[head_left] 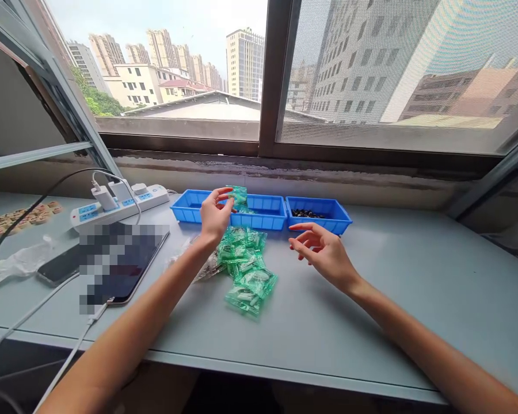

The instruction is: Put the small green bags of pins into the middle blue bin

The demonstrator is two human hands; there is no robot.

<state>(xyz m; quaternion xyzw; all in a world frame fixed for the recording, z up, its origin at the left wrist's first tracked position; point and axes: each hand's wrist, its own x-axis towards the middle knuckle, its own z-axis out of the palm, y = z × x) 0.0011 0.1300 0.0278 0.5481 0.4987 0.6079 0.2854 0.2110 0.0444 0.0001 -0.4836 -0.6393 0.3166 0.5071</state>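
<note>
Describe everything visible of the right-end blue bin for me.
The blue bin is an open, rectangular box, plastic by its look, with a rim and ribbed walls. It sits upright on the grey table, close beside the neighbouring bin. Small dark pieces lie inside, too small to identify. The right hand overlaps its front edge in view; contact is unclear.

- A row of trays (263, 221) along the back of the table (414, 276), below the window (164, 86)
- Small pieces (306, 214) in the rightmost tray
- My left hand (216, 215) at the trays, one packet (239, 197) in its fingers
- Piled packets (248, 270) before the trays, between my forearms
- My right hand (323, 253) right of that pile
- A tablet (140, 264) left of my packets, a power strip (123, 208) behind it
</note>
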